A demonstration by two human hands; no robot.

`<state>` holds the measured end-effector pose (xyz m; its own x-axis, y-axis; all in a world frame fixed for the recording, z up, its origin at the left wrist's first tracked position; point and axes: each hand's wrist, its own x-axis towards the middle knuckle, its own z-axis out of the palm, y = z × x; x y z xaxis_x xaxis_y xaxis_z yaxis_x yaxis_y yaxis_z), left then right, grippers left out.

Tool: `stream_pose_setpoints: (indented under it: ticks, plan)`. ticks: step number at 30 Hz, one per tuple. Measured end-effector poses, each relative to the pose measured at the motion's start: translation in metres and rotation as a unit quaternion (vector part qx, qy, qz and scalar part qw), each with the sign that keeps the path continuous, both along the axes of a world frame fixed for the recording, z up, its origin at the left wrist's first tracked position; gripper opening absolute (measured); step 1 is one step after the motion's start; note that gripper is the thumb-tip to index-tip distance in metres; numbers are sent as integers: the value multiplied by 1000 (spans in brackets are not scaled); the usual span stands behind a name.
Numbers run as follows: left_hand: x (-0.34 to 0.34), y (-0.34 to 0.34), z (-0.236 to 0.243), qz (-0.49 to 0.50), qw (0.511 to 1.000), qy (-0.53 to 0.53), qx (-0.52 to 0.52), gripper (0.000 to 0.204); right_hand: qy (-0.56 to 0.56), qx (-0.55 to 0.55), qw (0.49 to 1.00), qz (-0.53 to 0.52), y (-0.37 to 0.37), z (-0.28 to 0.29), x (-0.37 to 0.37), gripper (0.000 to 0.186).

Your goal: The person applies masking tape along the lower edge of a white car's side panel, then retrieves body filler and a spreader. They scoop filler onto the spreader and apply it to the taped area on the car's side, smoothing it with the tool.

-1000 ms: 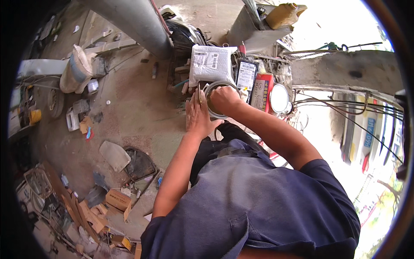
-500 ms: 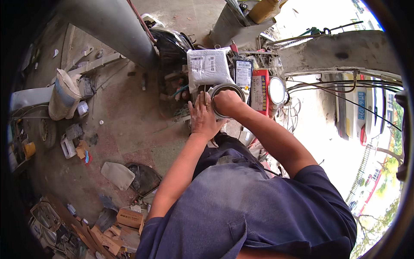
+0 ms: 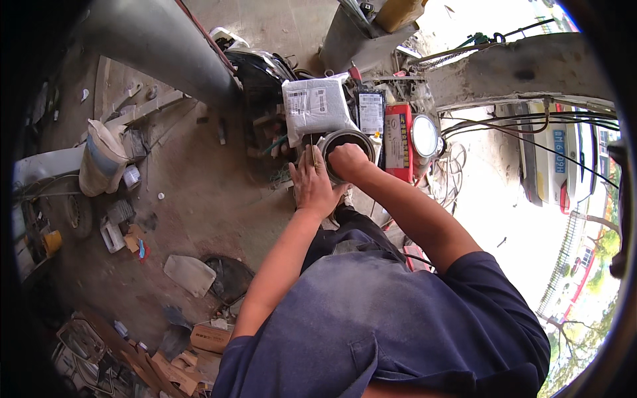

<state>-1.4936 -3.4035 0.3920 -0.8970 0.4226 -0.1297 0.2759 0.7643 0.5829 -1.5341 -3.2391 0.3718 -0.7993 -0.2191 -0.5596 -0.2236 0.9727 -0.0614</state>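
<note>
Right grip (image 3: 349, 161) inside can (image 3: 349, 134), left grip (image 3: 314, 188) beside

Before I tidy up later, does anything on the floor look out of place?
Yes. At lower left, brown cardboard pieces lie in a jumbled heap beside a brown cardboard box. Above them, a pale, flat panel lies askew beside a dark, rounded panel, looking discarded rather than stored. No obvious spill.
</note>
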Motion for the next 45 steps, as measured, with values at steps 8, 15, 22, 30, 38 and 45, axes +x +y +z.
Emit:
stream_pose_setpoints:
  ticks: [8, 15, 22, 30, 38, 45]
  plan:
    - [-1, 1, 2, -6, 999, -30, -29, 133, -72, -57, 992, -82, 10, 18, -26, 25]
    - [0, 2, 2, -11, 999, -17, -27, 133, -63, -138, 962, -229, 29, 28, -22, 33]
    - [-8, -24, 5, -21, 999, 11, 21, 119, 76, -339, 893, -286, 60, 103, 33, 31]
    - [-38, -67, 74, 156, 938, 42, 307, 48, 124, -540, 721, -415, 79, 205, 101, 33]
    - [-28, 9, 188, 232, 686, -195, 661, 80, 416, -529, 718, -175, 57, 267, 131, 40]
    - [1, 54, 220, 210, 616, -329, 684, 51, 536, -440, 712, -111, 66, 268, 146, 41]
